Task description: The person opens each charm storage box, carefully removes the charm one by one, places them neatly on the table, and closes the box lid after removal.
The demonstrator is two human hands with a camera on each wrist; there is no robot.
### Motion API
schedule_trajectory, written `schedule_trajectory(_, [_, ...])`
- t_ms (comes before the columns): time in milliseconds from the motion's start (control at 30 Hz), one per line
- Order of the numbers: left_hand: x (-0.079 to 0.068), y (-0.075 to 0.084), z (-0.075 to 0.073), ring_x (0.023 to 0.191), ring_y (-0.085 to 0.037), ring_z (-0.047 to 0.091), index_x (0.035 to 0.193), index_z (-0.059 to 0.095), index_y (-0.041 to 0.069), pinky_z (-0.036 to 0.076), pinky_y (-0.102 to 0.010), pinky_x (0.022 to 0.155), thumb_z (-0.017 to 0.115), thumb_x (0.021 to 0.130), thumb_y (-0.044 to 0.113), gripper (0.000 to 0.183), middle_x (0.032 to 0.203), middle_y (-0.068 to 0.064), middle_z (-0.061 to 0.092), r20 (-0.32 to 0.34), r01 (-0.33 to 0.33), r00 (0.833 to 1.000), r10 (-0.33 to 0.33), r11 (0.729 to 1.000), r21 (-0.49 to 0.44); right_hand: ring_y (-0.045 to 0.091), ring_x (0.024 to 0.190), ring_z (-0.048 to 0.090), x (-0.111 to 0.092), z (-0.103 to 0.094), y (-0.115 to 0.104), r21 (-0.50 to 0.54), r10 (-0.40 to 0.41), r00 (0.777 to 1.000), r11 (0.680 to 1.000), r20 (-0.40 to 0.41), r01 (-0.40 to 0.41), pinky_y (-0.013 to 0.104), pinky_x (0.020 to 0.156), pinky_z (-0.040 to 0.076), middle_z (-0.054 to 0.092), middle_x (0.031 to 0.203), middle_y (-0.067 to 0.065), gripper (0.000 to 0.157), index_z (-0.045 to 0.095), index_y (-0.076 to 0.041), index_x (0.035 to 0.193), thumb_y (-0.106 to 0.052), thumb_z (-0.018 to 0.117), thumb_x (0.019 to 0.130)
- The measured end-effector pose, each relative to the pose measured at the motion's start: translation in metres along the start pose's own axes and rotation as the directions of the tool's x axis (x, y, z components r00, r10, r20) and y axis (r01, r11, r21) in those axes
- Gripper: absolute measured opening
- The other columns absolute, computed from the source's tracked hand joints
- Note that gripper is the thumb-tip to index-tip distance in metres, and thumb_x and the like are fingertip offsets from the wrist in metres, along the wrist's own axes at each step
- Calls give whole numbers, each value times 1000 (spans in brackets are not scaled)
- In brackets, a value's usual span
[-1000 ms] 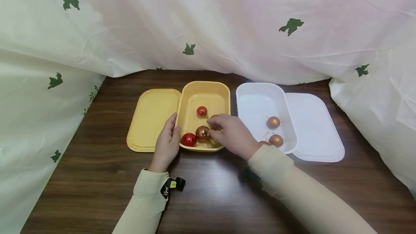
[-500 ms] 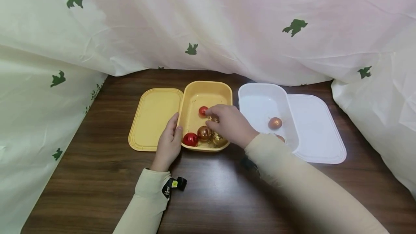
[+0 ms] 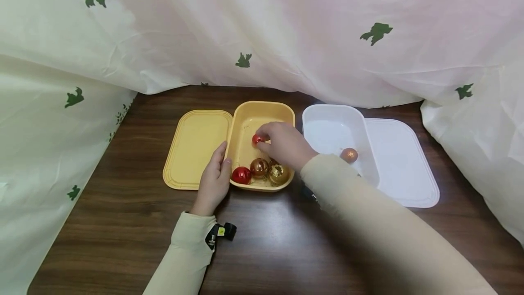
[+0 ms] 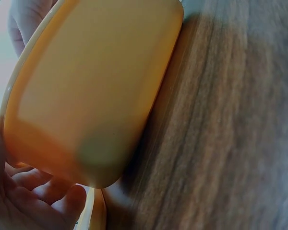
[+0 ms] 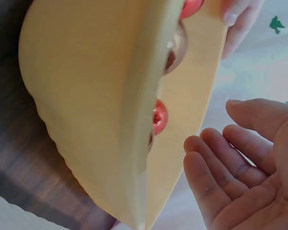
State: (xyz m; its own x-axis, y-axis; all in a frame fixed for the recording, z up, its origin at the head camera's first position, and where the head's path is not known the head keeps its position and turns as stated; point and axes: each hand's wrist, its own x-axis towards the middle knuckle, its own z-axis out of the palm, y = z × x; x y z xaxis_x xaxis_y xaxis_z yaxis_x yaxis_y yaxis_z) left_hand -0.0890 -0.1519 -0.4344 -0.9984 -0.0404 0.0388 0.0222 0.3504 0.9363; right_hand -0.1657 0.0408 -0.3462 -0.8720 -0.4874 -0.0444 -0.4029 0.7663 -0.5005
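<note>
My left hand [image 3: 214, 182] grips the left wall of a yellow plastic box [image 3: 262, 108], its thumb on the rim and fingers outside. My right hand [image 3: 286, 144] reaches over the box; its loosely extended fingers are around a small red Christmas bauble [image 3: 256, 139]. In the right wrist view these fingers [image 5: 221, 177] look apart from the baubles. Along the front of the box lie a larger red bauble [image 3: 242, 175], a copper bauble [image 3: 259, 167] and a gold bauble [image 3: 279, 174]. My right hand covers part of the box's right side.
A yellow lid [image 3: 198, 149] lies left of the box. To the right stands a white box [image 3: 331, 109] with an orange glitter bauble [image 3: 349, 155], partly covered by my right sleeve. Beyond it lies a white lid [image 3: 403, 163] on the dark wooden table [image 3: 262, 245]. White curtains [image 3: 286, 35] surround it.
My right hand has moved away from the front baubles, deeper into the yellow box to the small red bauble. The gold bauble has come into fuller view. My left hand stays on the wall.
</note>
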Motion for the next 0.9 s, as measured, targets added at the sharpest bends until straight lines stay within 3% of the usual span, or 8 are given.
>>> schedule_trajectory(300, [0,1,1,145,-24,35,157,29,3,32,-42,117,40,108,11,51,159,-14,35,0,11,1000,-11,1000,2,24,110,64,24,4,4,-82,39,998,996,42,-35,39,103,48,72,118,8,32,70,-7,124,-22,67,96])
schedule_trajectory(667, [0,0,7,147,-24,30,157,26,0,28,-44,119,37,108,10,51,162,-12,30,-42,1,999,-2,1000,-2,26,109,61,40,10,13,-69,101,991,993,93,-95,40,103,47,69,120,12,36,70,-6,124,-20,72,91])
schedule_trajectory(900, [1,0,7,147,-23,30,157,27,1,27,-43,119,38,108,11,51,162,-12,31,-37,-3,999,3,1000,5,25,102,60,39,17,21,-84,57,991,995,122,-46,36,97,47,71,114,7,33,71,-12,124,-16,72,91])
